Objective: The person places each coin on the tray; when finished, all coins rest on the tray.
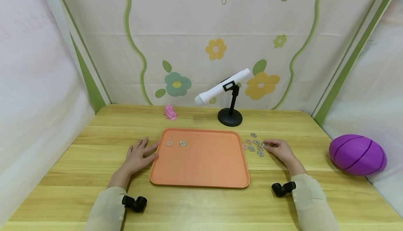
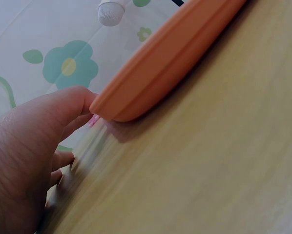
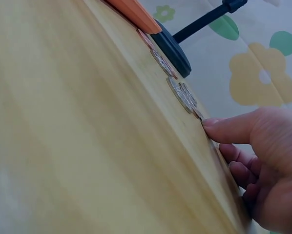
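An orange tray (image 1: pixel 201 182) lies on the wooden table with two coins, a coppery one (image 1: pixel 170 143) and a silvery one (image 1: pixel 182 143), near its upper left. My left hand (image 1: pixel 137 157) rests at the tray's left side, fingers spread and relaxed, thumb and index fingertip at the rim. In the left wrist view the thumb (image 2: pixel 80 100) meets the tray's corner. Right of the tray lies a loose group of silvery and coppery coins (image 1: pixel 251 149). At its right edge my right hand (image 1: pixel 281 150) pinches a coin (image 1: pixel 265 144) low at the tabletop, largely hidden by the fingertips.
Behind the tray stands a white microphone (image 1: pixel 214 92) on a black round-based stand (image 1: pixel 230 117). A small pink toy (image 1: pixel 170 112) is at the back left. On the right edge sits a purple ball (image 1: pixel 358 154). Printed fabric walls (image 1: pixel 195 21) enclose the table.
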Motion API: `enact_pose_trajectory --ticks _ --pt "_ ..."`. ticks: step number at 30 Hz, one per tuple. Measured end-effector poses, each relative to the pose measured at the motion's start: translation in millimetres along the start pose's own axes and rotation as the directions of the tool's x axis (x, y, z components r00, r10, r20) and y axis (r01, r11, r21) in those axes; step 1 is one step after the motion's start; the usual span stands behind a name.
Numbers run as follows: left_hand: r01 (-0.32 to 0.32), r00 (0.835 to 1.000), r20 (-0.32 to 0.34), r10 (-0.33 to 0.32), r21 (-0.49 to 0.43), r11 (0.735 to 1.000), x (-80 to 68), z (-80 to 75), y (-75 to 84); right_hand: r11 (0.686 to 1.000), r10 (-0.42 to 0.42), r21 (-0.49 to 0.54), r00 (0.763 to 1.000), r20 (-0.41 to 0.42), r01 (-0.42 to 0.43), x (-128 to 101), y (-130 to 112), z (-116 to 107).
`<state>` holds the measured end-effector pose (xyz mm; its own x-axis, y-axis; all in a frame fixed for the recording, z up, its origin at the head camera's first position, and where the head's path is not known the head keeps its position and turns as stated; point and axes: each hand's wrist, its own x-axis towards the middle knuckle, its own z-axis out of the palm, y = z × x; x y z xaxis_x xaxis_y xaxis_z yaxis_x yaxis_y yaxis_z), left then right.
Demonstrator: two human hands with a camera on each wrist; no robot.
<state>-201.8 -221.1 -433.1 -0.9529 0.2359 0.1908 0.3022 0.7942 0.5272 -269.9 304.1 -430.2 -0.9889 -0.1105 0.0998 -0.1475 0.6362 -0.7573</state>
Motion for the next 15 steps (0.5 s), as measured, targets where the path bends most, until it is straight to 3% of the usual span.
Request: enact_pose_trajectory --ticks 5,15 --pt "0.004 1.000 0.003 -0.004 0.003 1.000 0.1 -0.7 0.3 0.999 0.031 -0.004 0.999 0.024 -0.031 2.2 -4.0 -0.4" --pt "0.008 1.000 0.004 -0.008 0.009 1.000 -0.4 -1.1 0.4 0.999 0.019 -0.038 0.999 0.048 -0.017 3.4 -6.3 -0.4"
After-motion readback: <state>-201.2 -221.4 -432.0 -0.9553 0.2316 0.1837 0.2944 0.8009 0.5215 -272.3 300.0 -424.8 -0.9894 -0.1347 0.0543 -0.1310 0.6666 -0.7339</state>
